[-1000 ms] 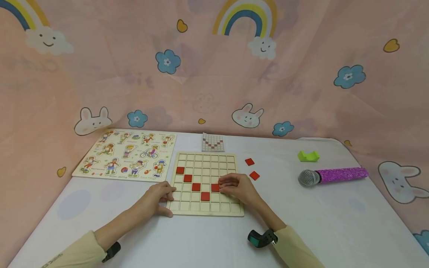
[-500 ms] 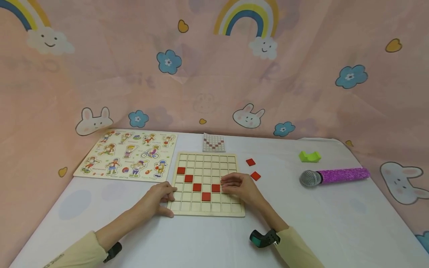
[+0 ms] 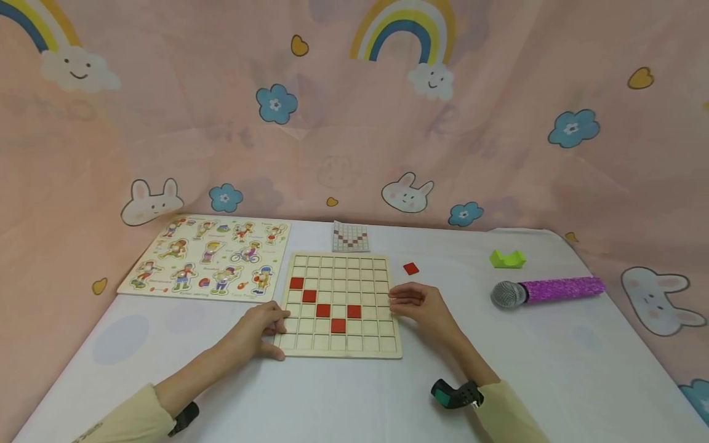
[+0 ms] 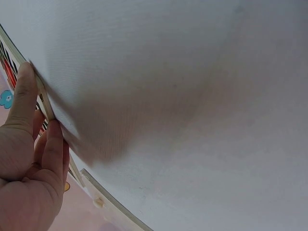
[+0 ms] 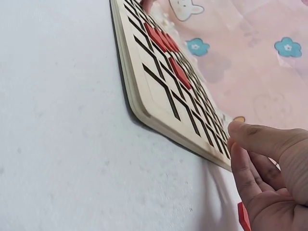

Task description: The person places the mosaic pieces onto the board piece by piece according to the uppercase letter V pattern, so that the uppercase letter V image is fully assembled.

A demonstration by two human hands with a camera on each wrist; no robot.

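Note:
In the head view my left hand (image 3: 259, 332) grips the left edge of a wooden grid board (image 3: 362, 346) near its front corner. Its thumb and fingers rest against that edge in the left wrist view. Several red square tiles (image 3: 323, 311) sit in the board's cells, stepping down to the right, then up by one. My right hand (image 3: 423, 307) is beside the board's right edge, thumb and fingertips close together, with no tile visible between them. A loose red tile (image 3: 411, 268) lies beyond it on the table. Another red tile (image 5: 244, 216) shows partly behind this hand in the right wrist view.
A picture puzzle board (image 3: 205, 258) lies at the back left. Behind the grid board is a small pattern card (image 3: 351, 237). A purple microphone (image 3: 554, 291) and a light green block (image 3: 507, 259) lie to the right. A pink patterned cloth (image 3: 332, 141) hangs behind the table.
My right hand has moved off the board to the right, leaving a red tile in its cell. It now covers the spot of the nearer loose tile. The left hand stays put.

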